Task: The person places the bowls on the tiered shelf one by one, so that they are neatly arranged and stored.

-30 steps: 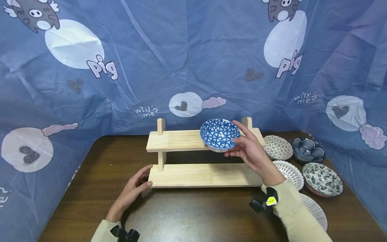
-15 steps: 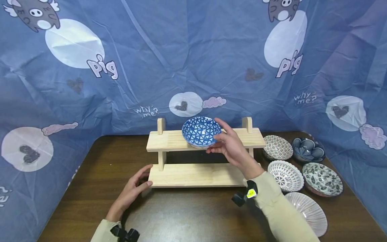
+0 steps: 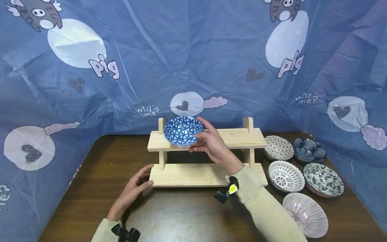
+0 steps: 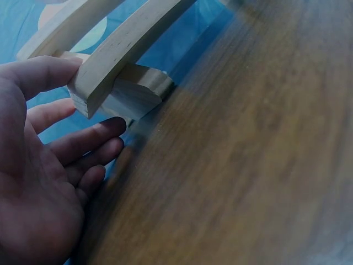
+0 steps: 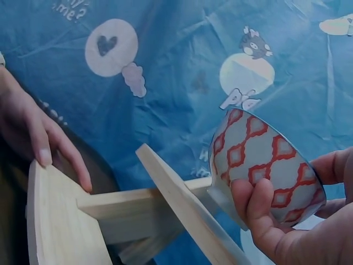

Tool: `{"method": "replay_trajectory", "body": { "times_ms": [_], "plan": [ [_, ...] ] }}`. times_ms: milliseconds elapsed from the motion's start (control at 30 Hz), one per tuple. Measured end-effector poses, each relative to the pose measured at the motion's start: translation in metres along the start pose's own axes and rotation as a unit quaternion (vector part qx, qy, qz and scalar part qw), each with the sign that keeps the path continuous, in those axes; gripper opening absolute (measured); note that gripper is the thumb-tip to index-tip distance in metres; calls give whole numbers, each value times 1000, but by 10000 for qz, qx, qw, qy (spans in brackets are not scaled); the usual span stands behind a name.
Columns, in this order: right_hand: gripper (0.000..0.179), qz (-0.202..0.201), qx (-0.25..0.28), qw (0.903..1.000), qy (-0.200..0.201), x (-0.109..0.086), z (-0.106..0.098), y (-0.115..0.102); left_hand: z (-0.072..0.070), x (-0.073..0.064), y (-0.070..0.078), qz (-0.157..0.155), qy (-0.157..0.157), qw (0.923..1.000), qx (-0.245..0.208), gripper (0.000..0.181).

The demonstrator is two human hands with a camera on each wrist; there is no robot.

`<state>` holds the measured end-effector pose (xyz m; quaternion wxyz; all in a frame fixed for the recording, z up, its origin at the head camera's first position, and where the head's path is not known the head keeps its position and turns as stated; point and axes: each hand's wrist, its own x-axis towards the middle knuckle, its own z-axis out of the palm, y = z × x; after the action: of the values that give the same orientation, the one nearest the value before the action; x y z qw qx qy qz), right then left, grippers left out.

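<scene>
My right hand (image 3: 213, 143) holds a small bowl (image 3: 183, 131) by its right side, over the left part of the upper board of a two-tier wooden shelf (image 3: 187, 175). Blue and white triangles cover the bowl's inside; in the right wrist view, red diamond shapes on white cover its outside. The bowl tilts toward the head camera, thumb at the rim and fingers under the outer wall. At the left end of the lower board, my left hand (image 3: 133, 188) grips the board's end between thumb and index finger; its other fingers (image 4: 91, 138) are off the wood.
Several patterned bowls stand on the table's right side: a checked one (image 3: 278, 148), a dark blue one (image 3: 309, 150), a white fluted one (image 3: 286, 176), a leafy one (image 3: 323, 179) and a pale striped one (image 3: 305, 215). Blue cloth (image 3: 211, 60) hangs behind the brown table (image 3: 181, 215).
My right hand has carried the blue and white bowl leftward along the upper board, from its right half to near the left post. The left hand stays at the shelf's end.
</scene>
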<state>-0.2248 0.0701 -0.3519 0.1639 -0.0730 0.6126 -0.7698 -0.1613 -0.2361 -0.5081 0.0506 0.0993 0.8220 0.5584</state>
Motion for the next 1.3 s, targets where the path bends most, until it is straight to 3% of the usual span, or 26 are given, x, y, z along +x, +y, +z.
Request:
{"method": "replay_trajectory", "body": {
  "times_ms": [267,533,1300],
  "plan": [
    [73,-40,77,10000,-26,10,18,6,1,1,1,-109,17,9999,59,58],
    [74,4,158,9999,-2,17,30,9,0,0,1,0,19,10000,56,58],
    [75,47,290,9994,169,34,38,23,-1,-1,0,51,35,9999,90,58]
  ]
}}
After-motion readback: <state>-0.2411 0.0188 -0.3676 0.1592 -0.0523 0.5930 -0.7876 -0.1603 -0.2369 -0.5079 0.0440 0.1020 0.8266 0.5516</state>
